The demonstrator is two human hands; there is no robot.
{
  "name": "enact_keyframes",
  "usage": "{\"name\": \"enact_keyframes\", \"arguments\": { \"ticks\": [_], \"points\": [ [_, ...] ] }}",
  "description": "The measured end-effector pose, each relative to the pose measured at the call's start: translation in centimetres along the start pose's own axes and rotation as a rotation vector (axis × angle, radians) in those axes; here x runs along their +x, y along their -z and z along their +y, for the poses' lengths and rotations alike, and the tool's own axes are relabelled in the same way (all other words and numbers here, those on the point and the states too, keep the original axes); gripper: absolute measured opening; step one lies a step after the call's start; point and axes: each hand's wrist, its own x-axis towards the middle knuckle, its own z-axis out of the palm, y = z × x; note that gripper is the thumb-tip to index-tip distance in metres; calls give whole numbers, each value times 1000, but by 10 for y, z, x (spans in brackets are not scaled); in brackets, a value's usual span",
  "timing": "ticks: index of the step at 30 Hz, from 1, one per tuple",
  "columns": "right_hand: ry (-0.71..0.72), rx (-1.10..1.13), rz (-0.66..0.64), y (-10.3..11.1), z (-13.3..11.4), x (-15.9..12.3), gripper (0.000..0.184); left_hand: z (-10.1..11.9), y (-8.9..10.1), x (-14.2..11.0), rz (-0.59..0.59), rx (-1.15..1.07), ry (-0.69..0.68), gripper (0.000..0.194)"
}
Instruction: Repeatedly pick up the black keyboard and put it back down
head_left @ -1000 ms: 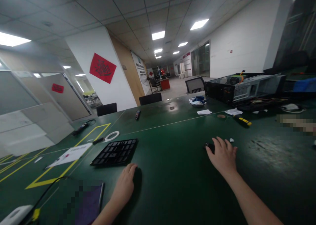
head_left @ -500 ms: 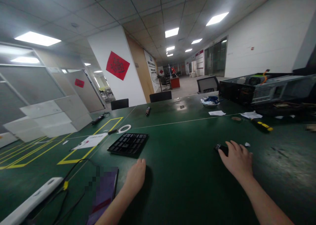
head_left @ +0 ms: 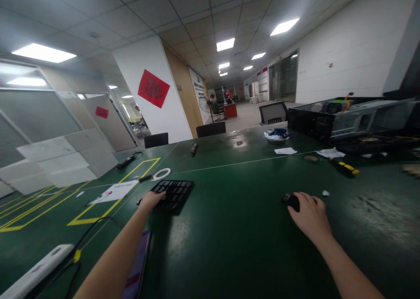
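My left hand (head_left: 151, 200) is at the near left edge of a black gridded tray (head_left: 179, 189), its thumb over the rim. The other fingers are mostly hidden, but the hand looks closed on the edge. Under my left forearm lies a purple flat case or phone-like slab (head_left: 139, 264), partly covered. On the right, my right hand (head_left: 310, 211) curls over a small black object (head_left: 291, 201) resting on the table. Its far end shows light markings; the rest is under my fingers, so its kind is unclear.
Past the tray lie a white ring of tape (head_left: 162, 174), a paper sheet (head_left: 113, 191) and a battery-like cylinder (head_left: 194, 149). A yellow-black tool (head_left: 344, 167) and an open computer case (head_left: 354, 117) are at right. A white power strip (head_left: 39, 270) with cables lies front left.
My left hand has moved forward and left from the bare table onto the tray's edge. My right hand remains over the black object. The view has shifted slightly.
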Motion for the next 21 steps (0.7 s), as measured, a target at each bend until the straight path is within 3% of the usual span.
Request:
{"name": "enact_keyframes", "arguments": {
  "ticks": [5,10,14,16,18,21],
  "points": [
    [8,23,23,1,-4,-1,52,6,-11,7,-129,263,-77,26],
    [-29,164,-81,14,-21,-6,49,27,-19,-14,-193,376,-195,30],
    [31,427,-220,21,-43,-15,47,61,-46,-64,-183,319,-330,32],
    [117,567,-281,22,-54,-21,46,82,-66,-99,-140,86,-526,29],
    [197,719,-350,21,-63,-27,47,104,-86,-136,-143,-27,-619,30],
    [268,937,-439,20,-69,-35,47,129,-110,-182,-280,-420,-757,29]
  ]
}}
